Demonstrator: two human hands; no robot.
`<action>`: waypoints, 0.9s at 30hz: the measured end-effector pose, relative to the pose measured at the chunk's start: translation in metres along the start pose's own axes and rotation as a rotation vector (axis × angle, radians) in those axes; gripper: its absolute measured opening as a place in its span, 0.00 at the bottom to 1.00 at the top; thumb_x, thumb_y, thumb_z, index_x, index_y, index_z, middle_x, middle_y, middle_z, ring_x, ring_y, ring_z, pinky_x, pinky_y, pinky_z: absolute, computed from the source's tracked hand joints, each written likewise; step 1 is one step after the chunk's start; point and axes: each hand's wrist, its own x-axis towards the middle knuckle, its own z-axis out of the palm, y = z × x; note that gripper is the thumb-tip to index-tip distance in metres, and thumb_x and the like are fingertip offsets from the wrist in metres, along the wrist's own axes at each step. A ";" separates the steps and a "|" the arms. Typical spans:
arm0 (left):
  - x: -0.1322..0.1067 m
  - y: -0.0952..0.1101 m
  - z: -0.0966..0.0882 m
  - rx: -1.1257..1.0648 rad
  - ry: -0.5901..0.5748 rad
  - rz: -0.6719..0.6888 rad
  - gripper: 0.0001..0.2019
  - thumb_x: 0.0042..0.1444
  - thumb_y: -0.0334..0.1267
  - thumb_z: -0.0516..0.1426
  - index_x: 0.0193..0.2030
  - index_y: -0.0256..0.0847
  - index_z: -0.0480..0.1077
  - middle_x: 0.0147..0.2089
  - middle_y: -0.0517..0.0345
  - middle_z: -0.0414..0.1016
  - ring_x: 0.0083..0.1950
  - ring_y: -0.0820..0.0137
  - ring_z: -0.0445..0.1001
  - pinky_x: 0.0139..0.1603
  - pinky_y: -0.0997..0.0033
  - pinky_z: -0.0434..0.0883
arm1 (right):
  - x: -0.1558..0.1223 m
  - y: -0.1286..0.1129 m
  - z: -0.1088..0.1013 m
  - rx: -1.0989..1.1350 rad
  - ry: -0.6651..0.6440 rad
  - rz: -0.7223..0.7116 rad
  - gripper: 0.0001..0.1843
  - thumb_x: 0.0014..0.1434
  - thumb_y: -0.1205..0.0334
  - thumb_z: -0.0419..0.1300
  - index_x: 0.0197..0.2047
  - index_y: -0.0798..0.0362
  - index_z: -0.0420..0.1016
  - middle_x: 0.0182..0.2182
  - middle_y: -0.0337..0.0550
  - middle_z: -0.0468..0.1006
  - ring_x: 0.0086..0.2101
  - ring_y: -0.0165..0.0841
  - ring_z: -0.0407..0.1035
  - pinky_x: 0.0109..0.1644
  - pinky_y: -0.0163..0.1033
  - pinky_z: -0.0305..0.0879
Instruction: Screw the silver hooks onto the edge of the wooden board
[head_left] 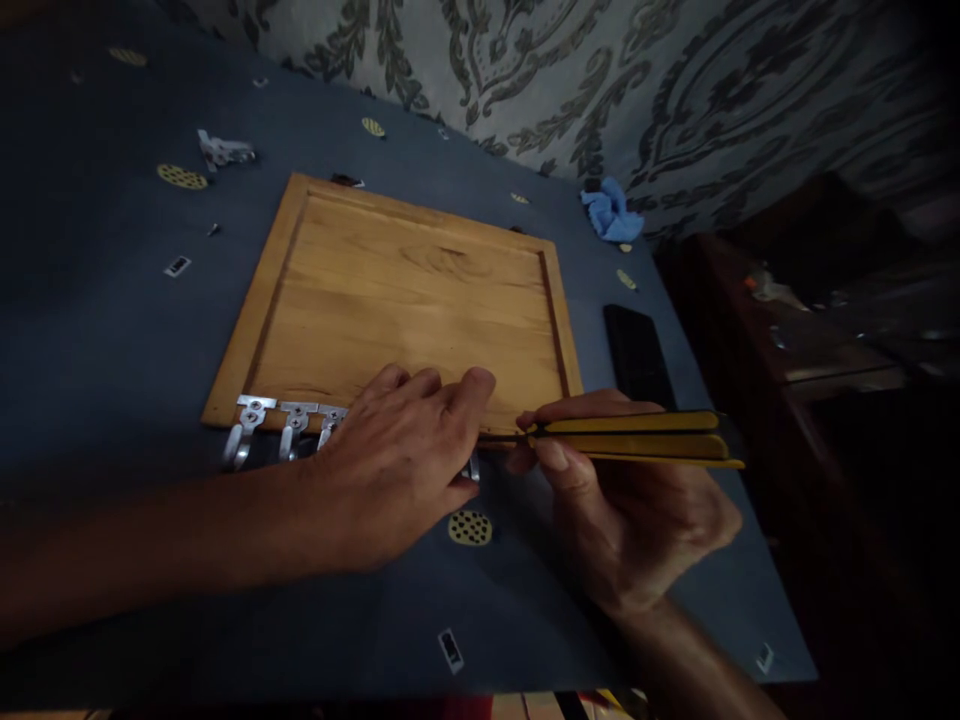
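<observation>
A wooden board (420, 290) with a raised frame lies on the blue-grey covered table. Along its near edge sit several metal hooks (251, 425), with cross-head screws visible in their plates. My left hand (397, 460) is closed over this edge, fingers curled, and part of another hook (472, 466) shows between finger and thumb. Its fingertips are partly hidden. My right hand (630, 500) grips a yellow and black screwdriver (637, 436) held almost level. The dark shaft points left along the near edge, toward my left hand, which hides the tip.
A loose metal hook (225, 150) lies at the far left of the table. To the right of the board are a black phone-like object (639, 355) and a crumpled blue cloth (613, 210). A patterned wall (525, 70) borders the far side; dark furniture (810, 340) stands at right.
</observation>
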 end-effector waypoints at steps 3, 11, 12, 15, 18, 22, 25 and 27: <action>0.000 0.000 0.000 -0.008 0.004 0.005 0.23 0.59 0.39 0.65 0.57 0.39 0.61 0.49 0.49 0.79 0.52 0.53 0.76 0.54 0.51 0.70 | -0.005 0.000 0.003 -0.042 0.073 0.073 0.04 0.62 0.59 0.69 0.35 0.46 0.80 0.31 0.36 0.81 0.26 0.32 0.74 0.29 0.43 0.71; -0.001 -0.002 -0.001 -0.031 -0.006 0.022 0.24 0.59 0.40 0.66 0.57 0.37 0.63 0.52 0.47 0.78 0.54 0.52 0.76 0.55 0.52 0.69 | 0.018 -0.008 0.001 0.242 0.336 0.091 0.13 0.66 0.50 0.64 0.34 0.49 0.79 0.33 0.41 0.80 0.22 0.30 0.70 0.23 0.40 0.67; -0.001 -0.002 -0.002 -0.051 -0.010 0.035 0.24 0.59 0.41 0.67 0.57 0.38 0.63 0.53 0.47 0.78 0.54 0.53 0.76 0.55 0.53 0.69 | 0.023 -0.007 0.000 0.311 0.399 0.131 0.14 0.65 0.49 0.64 0.33 0.50 0.79 0.32 0.41 0.79 0.20 0.28 0.68 0.22 0.39 0.67; -0.004 -0.008 -0.010 -0.097 0.009 0.063 0.23 0.60 0.43 0.66 0.57 0.39 0.63 0.56 0.47 0.77 0.54 0.55 0.76 0.54 0.56 0.69 | 0.033 0.007 -0.003 0.464 0.262 0.331 0.14 0.63 0.50 0.66 0.33 0.51 0.77 0.29 0.38 0.79 0.21 0.26 0.71 0.25 0.34 0.69; -0.012 -0.019 -0.021 -0.099 0.133 0.069 0.18 0.64 0.39 0.62 0.57 0.41 0.63 0.56 0.50 0.76 0.55 0.58 0.75 0.53 0.58 0.69 | 0.033 0.027 -0.003 0.446 0.048 0.408 0.16 0.67 0.46 0.59 0.40 0.50 0.76 0.36 0.41 0.83 0.29 0.29 0.79 0.34 0.35 0.76; -0.029 -0.036 -0.035 -0.104 0.297 0.090 0.08 0.65 0.35 0.57 0.50 0.43 0.66 0.50 0.55 0.77 0.53 0.63 0.75 0.53 0.63 0.70 | 0.035 0.046 0.007 0.356 -0.059 0.252 0.10 0.68 0.55 0.60 0.49 0.48 0.78 0.44 0.43 0.84 0.41 0.33 0.82 0.48 0.42 0.79; -0.040 -0.048 -0.041 0.003 0.333 0.073 0.02 0.66 0.34 0.54 0.44 0.42 0.68 0.44 0.55 0.77 0.48 0.63 0.74 0.51 0.61 0.70 | 0.048 0.062 0.020 0.230 -0.218 0.069 0.11 0.59 0.61 0.68 0.46 0.48 0.82 0.49 0.47 0.82 0.54 0.43 0.77 0.62 0.54 0.72; -0.044 -0.057 -0.045 0.050 0.363 0.030 0.03 0.66 0.35 0.54 0.41 0.41 0.69 0.43 0.54 0.77 0.48 0.61 0.73 0.53 0.58 0.70 | 0.062 0.076 0.030 0.145 -0.311 -0.018 0.17 0.55 0.64 0.70 0.48 0.48 0.83 0.55 0.49 0.79 0.58 0.47 0.74 0.66 0.57 0.68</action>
